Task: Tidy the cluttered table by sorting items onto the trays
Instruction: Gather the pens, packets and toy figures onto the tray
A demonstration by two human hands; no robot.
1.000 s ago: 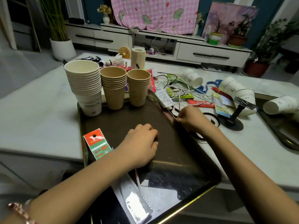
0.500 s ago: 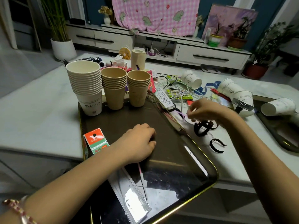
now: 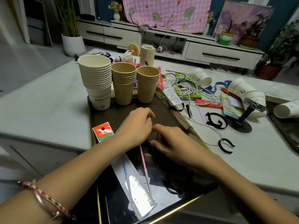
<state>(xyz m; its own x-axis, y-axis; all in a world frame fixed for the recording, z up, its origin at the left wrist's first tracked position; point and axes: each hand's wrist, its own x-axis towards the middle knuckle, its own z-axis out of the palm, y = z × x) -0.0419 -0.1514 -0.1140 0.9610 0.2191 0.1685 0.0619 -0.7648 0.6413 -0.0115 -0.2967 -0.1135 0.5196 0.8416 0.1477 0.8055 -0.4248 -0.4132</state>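
**Both hands meet over the dark tray**

I see the left hand (image 3: 135, 125) knuckles-up on the dark tray (image 3: 113, 113), fingers curled under. The right hand (image 3: 171, 141) lies just beside it, fingers bent toward the left. I cannot tell whether either grips anything. A pink stick (image 3: 143, 160) runs out from beneath them. Three cup stacks (image 3: 123, 83) stand at the tray's far end.

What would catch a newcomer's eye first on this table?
Three upright stacks of paper cups, one white stack and two brown stacks, line the far end of the dark tray. The left hand and right hand meet over its middle. Right of the tray, tangled cables and tipped white cups litter the table.
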